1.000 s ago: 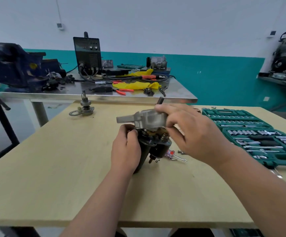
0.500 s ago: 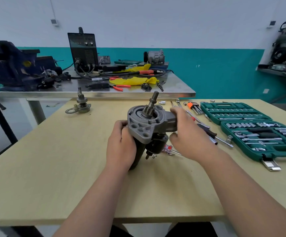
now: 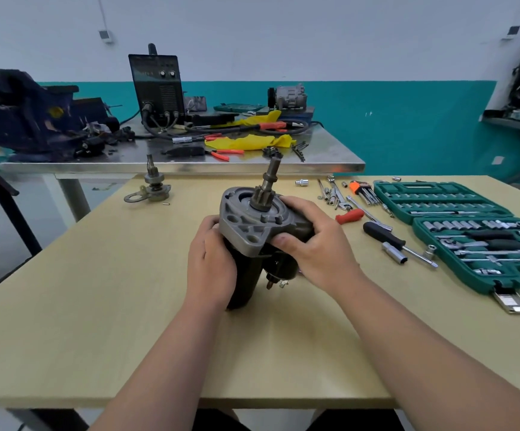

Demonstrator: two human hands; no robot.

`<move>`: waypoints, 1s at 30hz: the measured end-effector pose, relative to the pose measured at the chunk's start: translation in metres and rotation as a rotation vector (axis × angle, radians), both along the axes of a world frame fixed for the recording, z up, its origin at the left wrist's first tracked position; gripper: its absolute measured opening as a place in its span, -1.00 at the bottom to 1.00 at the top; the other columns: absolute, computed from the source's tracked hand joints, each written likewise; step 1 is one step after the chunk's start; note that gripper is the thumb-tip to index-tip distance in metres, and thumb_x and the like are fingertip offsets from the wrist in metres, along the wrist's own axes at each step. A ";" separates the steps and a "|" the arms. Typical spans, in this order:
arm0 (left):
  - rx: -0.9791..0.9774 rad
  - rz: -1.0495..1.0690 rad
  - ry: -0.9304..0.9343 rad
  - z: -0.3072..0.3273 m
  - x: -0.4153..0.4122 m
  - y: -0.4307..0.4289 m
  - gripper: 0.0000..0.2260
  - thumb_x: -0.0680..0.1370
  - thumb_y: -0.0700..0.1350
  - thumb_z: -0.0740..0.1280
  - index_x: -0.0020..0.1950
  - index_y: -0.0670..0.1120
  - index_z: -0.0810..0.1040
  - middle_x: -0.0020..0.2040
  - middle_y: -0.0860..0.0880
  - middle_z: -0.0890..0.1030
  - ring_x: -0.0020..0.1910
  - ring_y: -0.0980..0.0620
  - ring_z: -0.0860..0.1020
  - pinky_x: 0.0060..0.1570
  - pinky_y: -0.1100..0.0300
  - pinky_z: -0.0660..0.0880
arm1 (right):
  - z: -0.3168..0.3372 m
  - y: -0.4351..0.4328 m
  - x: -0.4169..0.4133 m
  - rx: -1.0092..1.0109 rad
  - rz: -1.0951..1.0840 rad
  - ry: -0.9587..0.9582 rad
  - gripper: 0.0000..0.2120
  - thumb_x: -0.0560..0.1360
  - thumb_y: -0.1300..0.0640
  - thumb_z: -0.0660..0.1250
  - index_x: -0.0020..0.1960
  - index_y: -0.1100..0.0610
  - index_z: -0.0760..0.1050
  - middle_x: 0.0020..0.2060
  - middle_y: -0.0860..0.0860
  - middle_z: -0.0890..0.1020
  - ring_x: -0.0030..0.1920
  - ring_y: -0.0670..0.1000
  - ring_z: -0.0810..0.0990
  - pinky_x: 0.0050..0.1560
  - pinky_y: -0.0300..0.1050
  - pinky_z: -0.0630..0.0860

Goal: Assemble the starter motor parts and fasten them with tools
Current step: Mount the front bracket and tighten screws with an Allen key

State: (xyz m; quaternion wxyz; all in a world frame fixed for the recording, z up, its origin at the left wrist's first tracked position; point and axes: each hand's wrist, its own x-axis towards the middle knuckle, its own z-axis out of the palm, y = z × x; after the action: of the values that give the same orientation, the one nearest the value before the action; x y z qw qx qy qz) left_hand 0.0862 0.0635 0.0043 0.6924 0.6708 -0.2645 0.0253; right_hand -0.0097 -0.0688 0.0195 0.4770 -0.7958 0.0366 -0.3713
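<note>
Head view: both hands [image 3: 212,262] around starter motor [image 3: 252,234], mid-table [image 3: 65,306].

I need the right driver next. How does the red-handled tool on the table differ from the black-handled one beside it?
The red-handled tool lies farther from the person, close by the right hand; the black-handled tool lies nearer the green socket case. The red handle looks shorter, the black one longer. The black-handled tool's shaft ends in a cross bar; the red one's tip is hard to tell. Both lie flat and untouched on the wooden table.
</note>
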 end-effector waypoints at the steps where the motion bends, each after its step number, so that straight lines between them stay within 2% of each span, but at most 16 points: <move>1: -0.005 0.020 -0.012 0.000 0.001 0.001 -0.75 0.64 -0.19 0.13 -0.04 0.07 0.55 -0.16 0.20 0.62 -0.16 0.34 0.53 -0.27 0.52 0.41 | 0.000 0.003 0.002 0.010 0.000 -0.008 -0.50 0.33 0.10 0.55 0.16 -0.20 0.46 0.08 -0.21 0.59 0.12 -0.21 0.55 0.13 -0.28 0.48; 4: -0.055 0.064 -0.012 0.002 -0.003 0.004 -0.65 0.68 -0.20 0.07 -0.14 0.17 0.46 -0.21 0.44 0.56 -0.18 0.51 0.48 -0.27 0.62 0.33 | 0.004 0.009 0.007 0.002 -0.028 -0.001 -0.48 0.30 0.10 0.57 0.22 -0.06 0.51 0.07 -0.18 0.60 0.10 -0.22 0.55 0.14 -0.29 0.47; 6: -0.097 0.060 0.029 0.004 -0.005 0.006 -0.55 0.70 -0.17 0.03 -0.16 0.26 0.54 -0.20 0.55 0.51 -0.14 0.58 0.46 -0.24 0.65 0.32 | 0.011 0.011 0.010 -0.041 -0.033 0.025 -0.45 0.29 0.07 0.58 0.25 0.00 0.53 0.05 -0.22 0.59 0.07 -0.31 0.53 0.08 -0.43 0.42; 8: -0.130 0.033 0.087 0.004 -0.001 0.007 -0.49 0.71 -0.09 -0.01 -0.12 0.43 0.56 -0.11 0.48 0.57 -0.06 0.50 0.51 -0.11 0.53 0.41 | 0.019 0.013 0.012 -0.120 -0.031 0.059 -0.43 0.29 0.02 0.57 0.27 0.00 0.53 0.04 -0.21 0.59 0.04 -0.33 0.52 0.03 -0.53 0.37; 9: -0.147 0.019 0.121 0.002 0.003 0.008 -0.52 0.71 -0.03 -0.02 -0.09 0.44 0.56 -0.06 0.41 0.61 -0.01 0.43 0.54 -0.01 0.41 0.44 | 0.023 0.014 0.013 -0.168 -0.032 0.080 -0.43 0.30 -0.02 0.56 0.28 0.00 0.52 0.05 -0.19 0.59 0.03 -0.29 0.53 0.04 -0.54 0.36; 10: -0.158 0.017 0.153 -0.001 0.007 0.008 -0.56 0.71 0.01 -0.03 -0.05 0.41 0.56 -0.02 0.37 0.62 0.03 0.38 0.55 0.06 0.31 0.44 | 0.026 0.015 0.014 -0.213 -0.036 0.101 -0.42 0.31 -0.05 0.54 0.29 -0.01 0.51 0.06 -0.18 0.59 0.03 -0.26 0.52 0.04 -0.55 0.35; 13: -0.164 0.020 0.208 -0.010 0.016 0.011 -0.67 0.70 0.07 -0.03 0.15 0.30 0.52 0.05 0.36 0.60 0.08 0.37 0.53 0.15 0.25 0.42 | 0.033 0.019 0.015 -0.285 -0.056 0.143 -0.41 0.31 -0.10 0.52 0.30 -0.02 0.51 0.07 -0.17 0.57 0.05 -0.25 0.49 0.02 -0.60 0.31; 15: -0.189 0.002 0.235 -0.014 0.019 0.011 -0.67 0.70 0.07 -0.02 0.28 0.15 0.50 0.08 0.29 0.62 0.11 0.30 0.55 0.23 0.15 0.44 | 0.037 0.022 0.013 -0.359 -0.103 0.138 -0.40 0.30 -0.17 0.50 0.29 -0.03 0.52 0.06 -0.21 0.54 0.05 -0.27 0.45 0.01 -0.59 0.28; 16: -0.202 -0.003 0.245 -0.015 0.020 0.012 -0.67 0.69 0.08 0.01 0.29 0.11 0.50 0.06 0.28 0.63 0.09 0.29 0.56 0.26 0.09 0.44 | 0.040 0.023 0.011 -0.424 -0.139 0.122 -0.39 0.28 -0.22 0.48 0.28 -0.03 0.52 0.05 -0.23 0.52 0.05 -0.27 0.44 0.03 -0.57 0.26; 18: -0.223 -0.016 0.228 -0.015 0.020 0.014 -0.67 0.61 0.18 0.10 0.23 0.06 0.49 0.02 0.25 0.65 0.07 0.26 0.58 0.26 0.01 0.44 | 0.045 0.025 0.008 -0.521 -0.188 0.091 -0.35 0.26 -0.32 0.43 0.26 -0.03 0.52 0.04 -0.23 0.50 0.06 -0.25 0.41 0.05 -0.53 0.22; 20: -0.211 -0.015 0.188 -0.014 0.019 0.015 -0.51 0.45 0.27 0.23 0.24 -0.01 0.44 0.09 0.14 0.63 0.13 0.12 0.57 0.25 -0.07 0.44 | 0.048 0.027 0.006 -0.534 -0.200 0.104 -0.34 0.25 -0.36 0.37 0.25 -0.05 0.52 0.06 -0.21 0.51 0.05 -0.24 0.40 0.03 -0.50 0.23; 22: -0.204 0.005 0.201 -0.013 0.020 0.016 -0.45 0.36 0.29 0.27 0.23 -0.01 0.46 0.12 0.07 0.62 0.16 0.03 0.56 0.26 -0.14 0.43 | 0.047 0.028 0.004 -0.517 -0.198 0.137 -0.36 0.27 -0.35 0.37 0.26 -0.08 0.50 0.07 -0.20 0.51 0.04 -0.22 0.41 0.00 -0.49 0.23; 27: -0.181 0.010 0.256 -0.010 0.021 0.015 -0.68 0.31 0.26 0.28 -0.02 0.19 0.59 0.03 0.11 0.65 0.11 0.02 0.57 0.23 -0.11 0.46 | 0.039 0.030 0.001 -0.397 -0.167 0.155 -0.48 0.32 -0.26 0.41 0.23 -0.13 0.47 -0.07 -0.39 0.45 0.00 -0.38 0.43 -0.12 -0.57 0.31; 30: -0.171 0.018 0.275 -0.008 0.020 0.014 -0.74 0.35 0.21 0.26 -0.05 0.19 0.60 -0.02 0.13 0.66 0.06 0.06 0.58 0.19 -0.04 0.49 | 0.040 0.032 0.000 -0.360 -0.167 0.144 -0.49 0.30 -0.28 0.40 0.20 -0.15 0.48 -0.10 -0.38 0.48 -0.02 -0.36 0.46 -0.15 -0.52 0.35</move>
State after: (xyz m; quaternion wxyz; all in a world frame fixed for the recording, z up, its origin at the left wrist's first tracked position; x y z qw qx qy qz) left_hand 0.1059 0.0771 -0.0041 0.7765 0.6087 -0.1582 -0.0382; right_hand -0.0101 -0.0373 0.0591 0.2908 -0.8869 0.0696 -0.3522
